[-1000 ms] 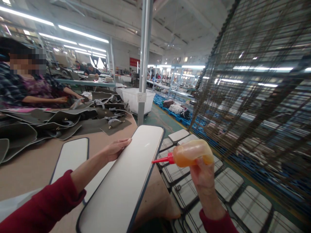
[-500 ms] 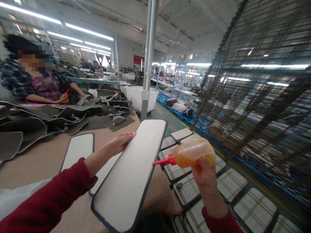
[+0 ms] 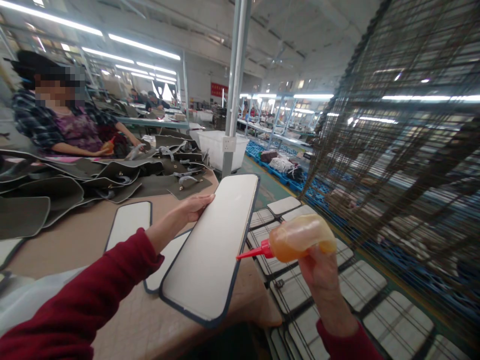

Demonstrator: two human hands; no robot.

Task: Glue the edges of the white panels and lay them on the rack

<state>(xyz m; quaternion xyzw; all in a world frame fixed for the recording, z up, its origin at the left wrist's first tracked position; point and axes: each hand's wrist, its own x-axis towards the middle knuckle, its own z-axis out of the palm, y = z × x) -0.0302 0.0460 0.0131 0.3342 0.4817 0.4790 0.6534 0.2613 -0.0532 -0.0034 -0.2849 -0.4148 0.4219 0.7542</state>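
Note:
My left hand (image 3: 197,207) grips the left edge of a long white panel (image 3: 213,250) with rounded corners and a dark blue rim, holding it tilted above the table. In my right hand (image 3: 320,270) is a squeeze bottle (image 3: 302,237) of amber liquid, lying sideways. Its red pointed nozzle (image 3: 253,251) reaches the panel's right edge, where a thin line runs along the border. Two similar panels lie on the table to the left: one white panel (image 3: 131,225) in full view, and another white panel (image 3: 168,262) partly hidden behind the held one.
The brown-covered table (image 3: 131,310) carries dark grey sheet pieces (image 3: 56,192) with straps. More white panels (image 3: 397,320) lie on a wire rack at right. A metal post (image 3: 234,90) and white bin (image 3: 210,150) stand ahead. A co-worker (image 3: 71,120) sits at left holding a similar bottle.
The panel has shifted slightly up and right with my left hand, its lower end rising. The nozzle stays at the panel's right edge, now a little lower along it. The view has turned slightly left.

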